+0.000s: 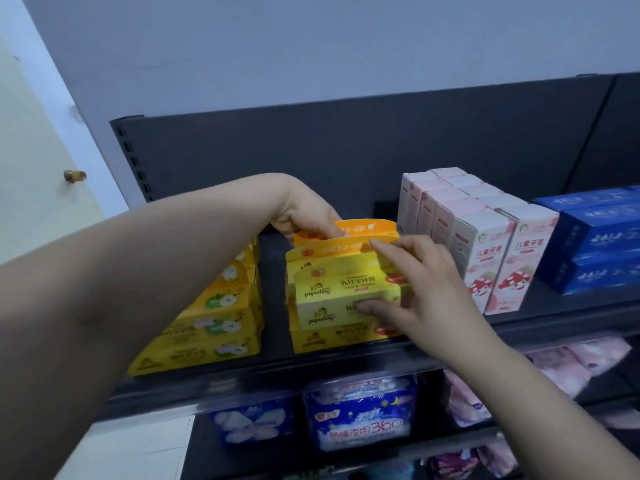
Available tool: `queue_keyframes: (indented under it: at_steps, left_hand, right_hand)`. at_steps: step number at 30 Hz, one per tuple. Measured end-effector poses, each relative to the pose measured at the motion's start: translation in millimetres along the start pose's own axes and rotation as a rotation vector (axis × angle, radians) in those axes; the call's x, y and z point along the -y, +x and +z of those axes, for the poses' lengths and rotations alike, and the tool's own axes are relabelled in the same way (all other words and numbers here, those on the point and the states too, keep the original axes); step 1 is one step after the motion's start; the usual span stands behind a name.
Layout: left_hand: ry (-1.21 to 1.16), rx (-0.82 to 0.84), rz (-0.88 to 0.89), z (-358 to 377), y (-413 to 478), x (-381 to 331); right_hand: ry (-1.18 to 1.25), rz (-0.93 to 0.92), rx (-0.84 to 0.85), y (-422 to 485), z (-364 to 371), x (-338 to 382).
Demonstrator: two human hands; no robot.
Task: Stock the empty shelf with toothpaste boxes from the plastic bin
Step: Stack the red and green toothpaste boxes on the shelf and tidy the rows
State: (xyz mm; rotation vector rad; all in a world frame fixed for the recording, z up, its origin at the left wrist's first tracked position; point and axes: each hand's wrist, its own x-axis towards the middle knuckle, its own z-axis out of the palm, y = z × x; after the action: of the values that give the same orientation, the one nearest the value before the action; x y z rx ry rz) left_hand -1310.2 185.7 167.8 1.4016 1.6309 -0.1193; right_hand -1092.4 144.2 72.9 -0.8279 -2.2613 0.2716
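A stack of yellow and orange toothpaste boxes lies on the dark top shelf, near its middle. My left hand reaches in from the left and pinches the orange top flap of a rear box. My right hand comes from the lower right; its thumb presses the front of a yellow box and its fingers curl over the box's top edge. A second leaning stack of yellow boxes stands to the left. The plastic bin is out of view.
Pink and white upright boxes stand right of the yellow stack, then stacked blue boxes at the far right. The lower shelf holds blue packs and pink packs. A dark back panel closes the shelf behind.
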Motion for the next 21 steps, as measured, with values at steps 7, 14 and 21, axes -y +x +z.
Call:
queue_keyframes:
  at_steps: [7, 14, 21]
  left_hand:
    - [0.310, -0.545, 0.142, 20, -34, -16]
    - [-0.163, -1.311, 0.400, 115, -81, 0]
    - [-0.435, -1.222, 0.257, 207, -48, 22]
  right_hand:
    - [0.243, 0.077, -0.032, -12, 0, 7]
    - [0.551, 0.278, 0.044, -33, 1, 4]
    - [0.705, 0.362, 0.093, -30, -3, 2]
